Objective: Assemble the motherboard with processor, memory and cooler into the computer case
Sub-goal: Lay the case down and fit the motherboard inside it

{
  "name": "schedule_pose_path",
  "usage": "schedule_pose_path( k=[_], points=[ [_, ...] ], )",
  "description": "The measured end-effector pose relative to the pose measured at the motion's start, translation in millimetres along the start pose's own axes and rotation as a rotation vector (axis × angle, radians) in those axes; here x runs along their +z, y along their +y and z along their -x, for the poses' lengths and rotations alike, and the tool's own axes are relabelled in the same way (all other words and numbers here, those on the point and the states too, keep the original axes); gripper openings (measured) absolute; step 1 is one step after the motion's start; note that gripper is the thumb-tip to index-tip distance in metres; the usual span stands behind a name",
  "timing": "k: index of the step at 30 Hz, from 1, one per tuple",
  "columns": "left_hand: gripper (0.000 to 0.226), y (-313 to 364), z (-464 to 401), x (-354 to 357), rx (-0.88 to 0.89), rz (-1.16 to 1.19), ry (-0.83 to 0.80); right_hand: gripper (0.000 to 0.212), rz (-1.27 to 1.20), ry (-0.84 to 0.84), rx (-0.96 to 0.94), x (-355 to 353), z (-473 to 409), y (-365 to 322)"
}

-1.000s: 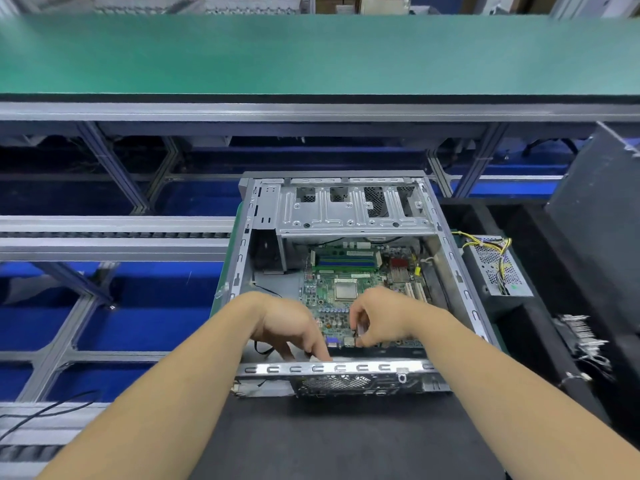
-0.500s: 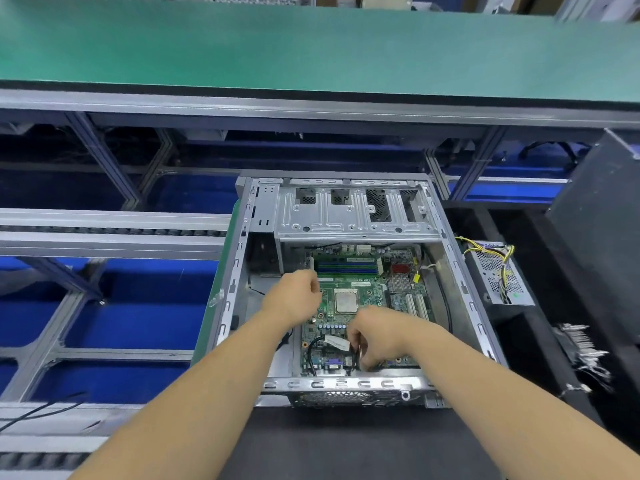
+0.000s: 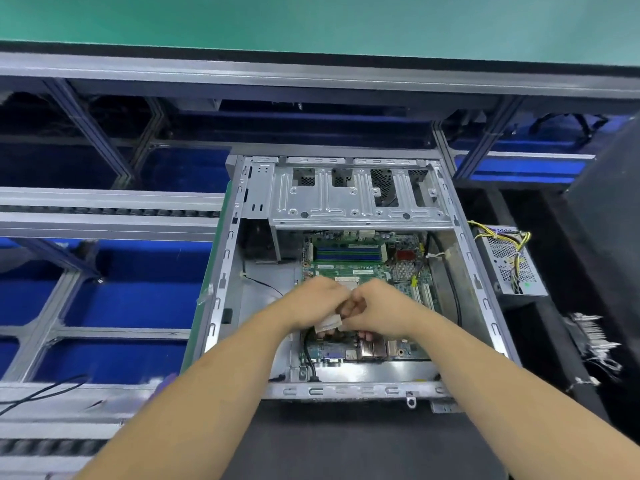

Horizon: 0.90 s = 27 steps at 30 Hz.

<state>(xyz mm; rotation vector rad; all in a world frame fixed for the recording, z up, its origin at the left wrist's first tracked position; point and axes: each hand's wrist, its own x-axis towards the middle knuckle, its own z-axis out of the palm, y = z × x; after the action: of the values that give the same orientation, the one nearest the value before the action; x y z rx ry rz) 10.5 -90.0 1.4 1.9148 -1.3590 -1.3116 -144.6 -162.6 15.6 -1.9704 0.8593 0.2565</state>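
On the dark tabletop (image 3: 346,441) lies an open grey steel case (image 3: 360,199) holding a green motherboard (image 3: 349,268). Left hand (image 3: 313,303) and right hand (image 3: 379,308) (2 curled fists) pinch a white tag (image 3: 328,322) above the board, probably freeing its black cable (image 3: 309,358).

Surface: my dark work mat (image 3: 346,445) along the bottom of the frame, running up the right side.
On it, centre: the open computer case (image 3: 481,292).
On it, right of centre: a perforated metal power supply (image 3: 509,268) with yellow and black wires, just beside the case.
On it, lower right: a pale bundle (image 3: 592,337), blurred.
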Motion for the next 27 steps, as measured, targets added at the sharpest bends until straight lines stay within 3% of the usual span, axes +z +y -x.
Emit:
schedule_pose_path(
  k=[4, 7, 14, 21, 27],
  points=[
    [0.026, -3, 1, 0, -0.067, -0.072, -0.029, 0.014, 0.158, -0.051, 0.007, 1, -2, 0],
    [0.028, -4, -2, -3, -0.055, -0.19, 0.047, 0.016, 0.174, -0.069, 0.013, 5, -4, -3],
    [0.032, -8, -2, -14, -0.143, -0.252, 0.326, 0.01, -0.092, -0.105, 0.074, 16, -8, -11],
    [0.032, -3, 0, -16, -0.174, -0.271, 0.342, 0.007, -0.298, -0.166, 0.187, 21, -8, -11],
    [0.028, -1, 2, -17, -0.162, -0.295, 0.332, 0.004, -0.321, -0.169, 0.218, 24, -9, -11]
  ],
)
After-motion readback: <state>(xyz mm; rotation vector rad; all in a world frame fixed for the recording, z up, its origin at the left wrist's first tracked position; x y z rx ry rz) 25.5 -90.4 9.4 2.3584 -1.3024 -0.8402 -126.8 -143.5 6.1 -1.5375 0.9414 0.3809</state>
